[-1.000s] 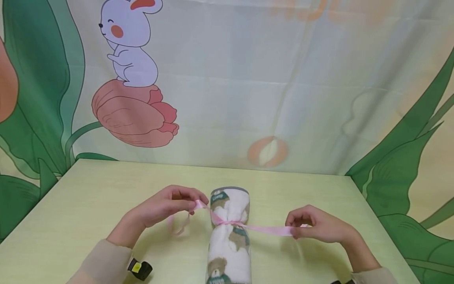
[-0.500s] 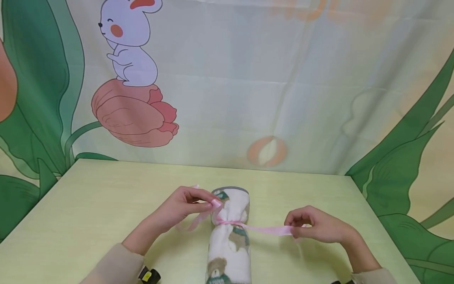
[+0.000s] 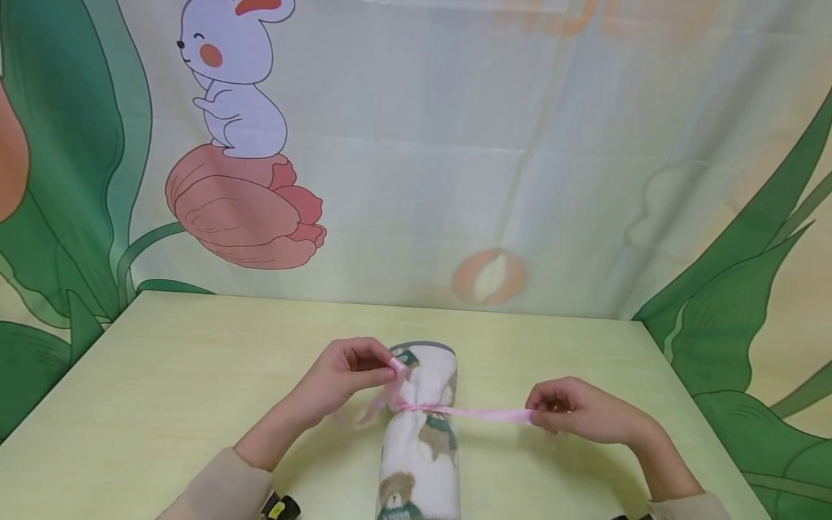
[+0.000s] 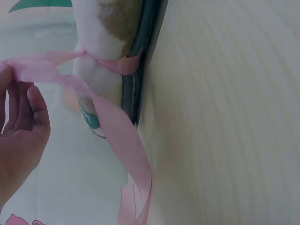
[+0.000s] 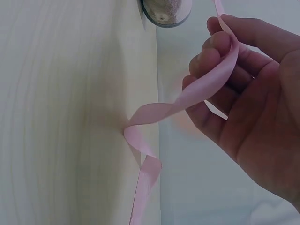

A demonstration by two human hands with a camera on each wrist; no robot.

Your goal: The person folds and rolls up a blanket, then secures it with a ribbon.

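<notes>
A rolled white blanket (image 3: 419, 451) with brown bears lies lengthwise on the table, cinched around its upper part by a pink ribbon (image 3: 481, 414). My left hand (image 3: 344, 375) pinches one ribbon end between thumb and fingers, right over the roll's left side. From there the loose tail hangs down, as the ribbon (image 4: 124, 136) shows in the left wrist view. My right hand (image 3: 585, 410) pinches the other end, drawn out straight to the right of the roll. In the right wrist view the spare ribbon (image 5: 201, 86) crosses the fingers and trails down in twists.
The pale yellow table (image 3: 214, 354) reaches back to a fabric backdrop (image 3: 403, 180) printed with a rabbit, tulips and leaves. Dark wrist cameras, such as the left one (image 3: 281, 507), sit at the sleeves.
My left hand has moved right, from beside the roll to over its left edge, bringing its ribbon end along. The right hand has barely moved; its stretch of ribbon looks straighter.
</notes>
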